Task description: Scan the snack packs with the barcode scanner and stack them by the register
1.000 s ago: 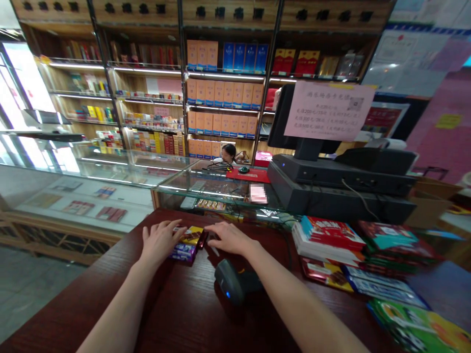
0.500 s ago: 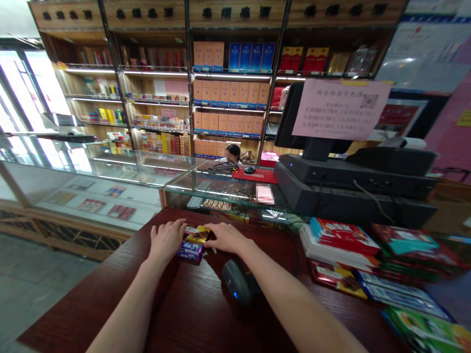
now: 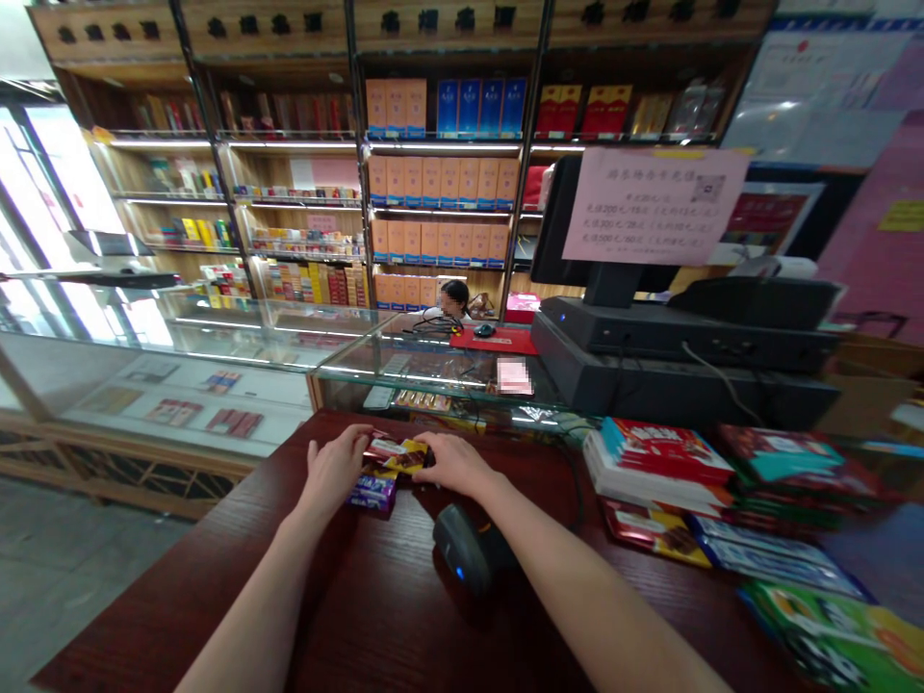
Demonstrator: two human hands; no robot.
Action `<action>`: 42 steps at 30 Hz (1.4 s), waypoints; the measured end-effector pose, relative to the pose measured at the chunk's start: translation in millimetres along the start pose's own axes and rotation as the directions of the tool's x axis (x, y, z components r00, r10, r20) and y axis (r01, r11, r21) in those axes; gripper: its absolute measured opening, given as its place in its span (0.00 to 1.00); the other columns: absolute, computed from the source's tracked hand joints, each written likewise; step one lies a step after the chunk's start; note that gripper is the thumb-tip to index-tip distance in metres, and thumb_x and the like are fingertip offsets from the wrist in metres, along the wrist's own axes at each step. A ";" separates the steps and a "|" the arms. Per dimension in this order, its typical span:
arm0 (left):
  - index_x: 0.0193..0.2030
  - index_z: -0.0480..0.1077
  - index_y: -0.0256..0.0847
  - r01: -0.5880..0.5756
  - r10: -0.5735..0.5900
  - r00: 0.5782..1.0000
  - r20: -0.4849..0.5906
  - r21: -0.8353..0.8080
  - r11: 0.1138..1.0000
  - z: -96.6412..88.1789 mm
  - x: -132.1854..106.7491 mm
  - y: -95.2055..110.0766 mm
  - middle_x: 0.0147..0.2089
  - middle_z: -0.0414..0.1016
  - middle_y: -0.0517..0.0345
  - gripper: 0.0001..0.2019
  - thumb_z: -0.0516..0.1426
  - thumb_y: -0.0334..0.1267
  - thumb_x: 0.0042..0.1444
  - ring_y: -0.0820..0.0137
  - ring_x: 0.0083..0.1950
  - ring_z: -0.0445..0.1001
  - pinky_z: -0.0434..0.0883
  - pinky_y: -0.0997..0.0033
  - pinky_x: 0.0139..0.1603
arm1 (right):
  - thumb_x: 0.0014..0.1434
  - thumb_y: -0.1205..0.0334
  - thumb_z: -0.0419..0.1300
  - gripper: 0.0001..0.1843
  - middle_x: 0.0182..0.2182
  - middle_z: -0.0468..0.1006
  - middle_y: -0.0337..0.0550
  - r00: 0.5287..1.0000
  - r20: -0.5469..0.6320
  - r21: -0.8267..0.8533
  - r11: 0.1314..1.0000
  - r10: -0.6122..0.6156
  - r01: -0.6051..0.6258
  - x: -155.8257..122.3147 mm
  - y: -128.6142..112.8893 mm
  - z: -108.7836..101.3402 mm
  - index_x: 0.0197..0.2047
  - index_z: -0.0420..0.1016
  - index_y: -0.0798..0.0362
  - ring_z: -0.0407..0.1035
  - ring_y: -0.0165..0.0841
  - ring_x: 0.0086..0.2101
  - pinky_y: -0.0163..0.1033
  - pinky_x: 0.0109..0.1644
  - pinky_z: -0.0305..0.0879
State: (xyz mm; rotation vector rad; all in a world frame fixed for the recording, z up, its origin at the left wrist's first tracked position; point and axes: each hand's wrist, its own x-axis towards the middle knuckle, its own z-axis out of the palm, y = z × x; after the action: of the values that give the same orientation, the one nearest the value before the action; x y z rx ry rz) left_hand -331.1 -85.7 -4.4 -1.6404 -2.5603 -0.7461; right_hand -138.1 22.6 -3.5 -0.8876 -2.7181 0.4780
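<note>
Left grip (image 3: 334,469) and right grip (image 3: 454,464) curled in, pinching red-and-gold snack pack (image 3: 397,454) from both ends, above purple pack (image 3: 373,493) on dark wood worktop (image 3: 173,587); barcode scanner (image 3: 466,549) just nearer, untouched.

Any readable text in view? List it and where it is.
"200", "300", "500": figures on the pink sign; the Chinese around them is too blurred to read.
Snack packets: wrappers too blurred to read.
Shelf cartons: too small to read.
</note>
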 end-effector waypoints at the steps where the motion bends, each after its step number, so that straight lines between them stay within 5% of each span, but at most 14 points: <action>1: 0.56 0.70 0.47 -0.014 0.014 1.000 -0.008 -0.027 1.000 0.8 0.7 1.4 0.52 0.82 0.53 0.19 0.42 0.41 0.68 0.57 0.57 0.77 0.51 0.35 0.69 | 0.53 0.49 0.70 0.33 0.52 0.81 0.47 1.000 -0.012 0.003 1.000 0.004 -0.004 -3.0 2.5 -1.2 0.60 0.71 0.47 0.74 0.45 0.52 0.45 0.54 0.67; 7: 0.54 0.70 0.50 -0.207 0.188 0.975 -0.117 -0.178 0.962 9.2 -1.6 14.3 0.53 0.81 0.59 0.16 0.46 0.40 0.66 0.61 0.55 0.77 0.48 0.36 0.71 | 0.53 0.51 0.70 0.34 0.53 0.79 0.50 0.986 -0.168 0.006 1.000 0.019 -0.019 -28.2 21.2 -11.3 0.61 0.70 0.50 0.73 0.45 0.53 0.46 0.56 0.66; 13: 0.58 0.69 0.49 -0.438 0.400 0.898 -0.185 -0.283 0.853 26.9 -8.8 26.8 0.57 0.79 0.56 0.17 0.52 0.42 0.64 0.60 0.57 0.76 0.48 0.35 0.72 | 0.55 0.57 0.68 0.38 0.55 0.77 0.54 0.937 -0.348 -0.025 0.999 0.029 -0.040 -68.1 39.4 -29.5 0.66 0.64 0.54 0.71 0.46 0.54 0.51 0.58 0.65; 20: 0.60 0.67 0.51 -0.582 0.535 0.813 -0.229 -0.288 0.761 38.4 -18.9 54.1 0.61 0.76 0.56 0.17 0.52 0.41 0.65 0.61 0.62 0.73 0.48 0.37 0.74 | 0.56 0.63 0.65 0.42 0.58 0.74 0.53 0.866 -0.499 -0.053 0.999 -0.029 0.003 -116.6 59.7 -46.3 0.72 0.54 0.50 0.70 0.45 0.55 0.53 0.59 0.66; 33: 0.60 0.68 0.50 -0.630 0.609 0.772 -0.183 -0.349 0.694 46.7 -23.2 103.6 0.60 0.77 0.57 0.18 0.52 0.38 0.64 0.63 0.61 0.75 0.50 0.41 0.75 | 0.59 0.65 0.63 0.42 0.60 0.72 0.53 0.728 -0.682 -0.076 0.997 -0.072 0.027 -164.2 96.0 -37.6 0.73 0.53 0.49 0.68 0.46 0.59 0.57 0.62 0.67; 42: 0.60 0.70 0.52 -0.573 0.593 0.796 -0.126 -0.474 0.668 43.1 -13.8 100.1 0.61 0.77 0.60 0.18 0.52 0.42 0.66 0.63 0.60 0.76 0.50 0.44 0.75 | 0.61 0.65 0.62 0.40 0.60 0.73 0.53 0.692 -0.713 -0.122 0.992 -0.111 0.034 -169.5 98.7 -32.4 0.73 0.52 0.49 0.69 0.45 0.59 0.55 0.62 0.69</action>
State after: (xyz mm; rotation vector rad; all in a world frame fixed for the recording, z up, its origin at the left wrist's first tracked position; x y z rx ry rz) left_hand -228.5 -46.7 -7.7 -2.4480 -1.7055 -1.3547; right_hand 57.6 2.7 -32.4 -0.7665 -2.0323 -0.0466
